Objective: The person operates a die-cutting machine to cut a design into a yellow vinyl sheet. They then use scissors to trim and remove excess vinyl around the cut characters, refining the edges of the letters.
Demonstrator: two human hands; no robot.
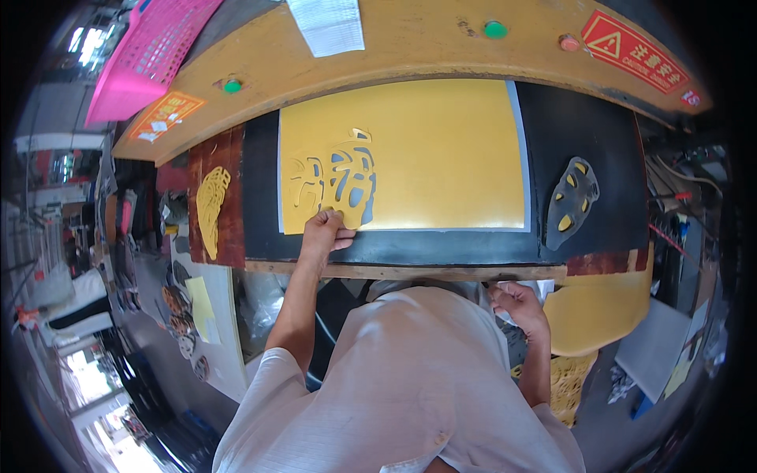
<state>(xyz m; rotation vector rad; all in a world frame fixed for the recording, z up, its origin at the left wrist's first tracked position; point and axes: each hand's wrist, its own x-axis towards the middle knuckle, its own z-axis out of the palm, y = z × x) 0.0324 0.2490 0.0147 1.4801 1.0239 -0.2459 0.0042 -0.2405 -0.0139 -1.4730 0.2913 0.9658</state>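
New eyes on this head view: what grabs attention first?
Most likely the big yellow sheet at the centre of the bench, its left part cut into openwork shapes, with the left hand at its lower edge. Next, the bright pink basket at upper left, then the dark perforated piece lying to the sheet's right.

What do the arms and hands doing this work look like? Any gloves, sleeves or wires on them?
They are a person's: the left hand and right hand are both ungloved. The forearms are bare, with no cables, watch or bracelet that I can make out. A pale greyish-white, short-sleeved cloth shirt covers the upper arms.
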